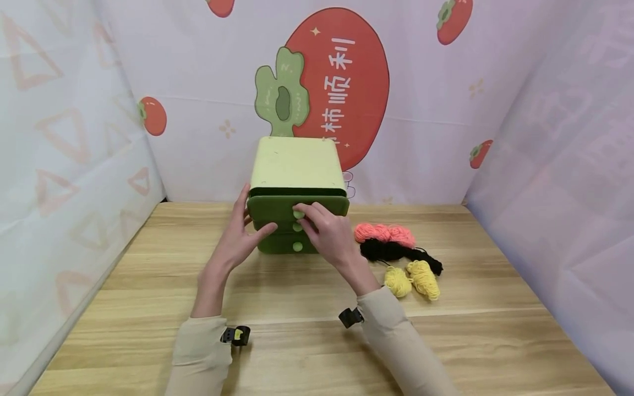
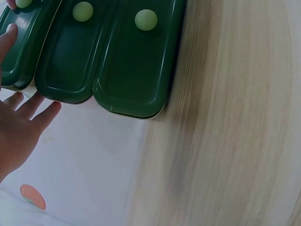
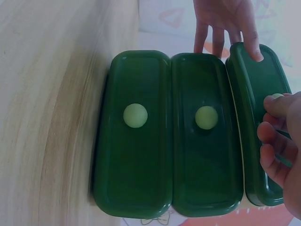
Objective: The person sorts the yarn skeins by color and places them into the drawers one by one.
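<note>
Tabletop: pale wood grain, running from the near edge back to the foot of a patterned backdrop.
Sleeves: beige, both forearms reaching forward over the wood, a black wrist device at each cuff.
Yellow yarn: two bundles side by side, right of the cabinet and outside it, near the right forearm.
Left hand: grasping nothing; its fingers reach along the cabinet's left side and the thumb is stretched across the front. Whether every fingertip presses the side is hard to tell.
Right hand: fingertips pinching the top knob.
Black yarn: lying behind the yellow bundles, also outside.
Coral yarn: just beyond the black, likewise outside.
Top drawer: front standing a little forward of the others, so its opening looks begun but only slight; its inside does not show.
Middle drawer and bottom drawer: both closed, knobs untouched.
Green cabinet: upright on the table, its light top bare of yarn.
Backdrop: white cloth behind everything, printed with a large red fruit.
</note>
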Available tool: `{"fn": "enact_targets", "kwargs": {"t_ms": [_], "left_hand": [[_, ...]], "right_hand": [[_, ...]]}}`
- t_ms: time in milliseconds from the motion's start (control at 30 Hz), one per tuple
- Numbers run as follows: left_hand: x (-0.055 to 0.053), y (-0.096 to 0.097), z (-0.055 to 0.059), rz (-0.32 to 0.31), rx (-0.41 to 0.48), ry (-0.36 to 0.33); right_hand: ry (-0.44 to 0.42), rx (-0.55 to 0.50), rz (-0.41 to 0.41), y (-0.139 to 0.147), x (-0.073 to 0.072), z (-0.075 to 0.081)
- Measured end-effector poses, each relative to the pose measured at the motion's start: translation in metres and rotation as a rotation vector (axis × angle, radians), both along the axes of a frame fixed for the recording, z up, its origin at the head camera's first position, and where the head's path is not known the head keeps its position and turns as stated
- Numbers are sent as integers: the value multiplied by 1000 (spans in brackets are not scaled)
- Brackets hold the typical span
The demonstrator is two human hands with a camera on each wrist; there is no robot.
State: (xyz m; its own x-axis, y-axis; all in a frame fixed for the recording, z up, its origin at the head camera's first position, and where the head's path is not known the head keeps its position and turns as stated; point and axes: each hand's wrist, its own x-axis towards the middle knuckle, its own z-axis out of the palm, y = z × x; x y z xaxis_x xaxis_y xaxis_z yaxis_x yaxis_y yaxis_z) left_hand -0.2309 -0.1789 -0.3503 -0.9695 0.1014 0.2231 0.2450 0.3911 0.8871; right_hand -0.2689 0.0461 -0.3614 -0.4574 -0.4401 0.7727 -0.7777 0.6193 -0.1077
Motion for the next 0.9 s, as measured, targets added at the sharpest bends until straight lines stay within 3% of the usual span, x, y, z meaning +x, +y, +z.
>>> {"fn": "enact_targets", "kwargs": {"t_ms": [133,533,900], "left_hand": [[6,2,6,-1,-1,-17],[1,0,5,-21,18,32],[7,0,9,-20,-9,37]], "right_hand": [[24,22,2,3,4,2],[46,36,25,6,14,5],[58,58,19,6,21,3]]}}
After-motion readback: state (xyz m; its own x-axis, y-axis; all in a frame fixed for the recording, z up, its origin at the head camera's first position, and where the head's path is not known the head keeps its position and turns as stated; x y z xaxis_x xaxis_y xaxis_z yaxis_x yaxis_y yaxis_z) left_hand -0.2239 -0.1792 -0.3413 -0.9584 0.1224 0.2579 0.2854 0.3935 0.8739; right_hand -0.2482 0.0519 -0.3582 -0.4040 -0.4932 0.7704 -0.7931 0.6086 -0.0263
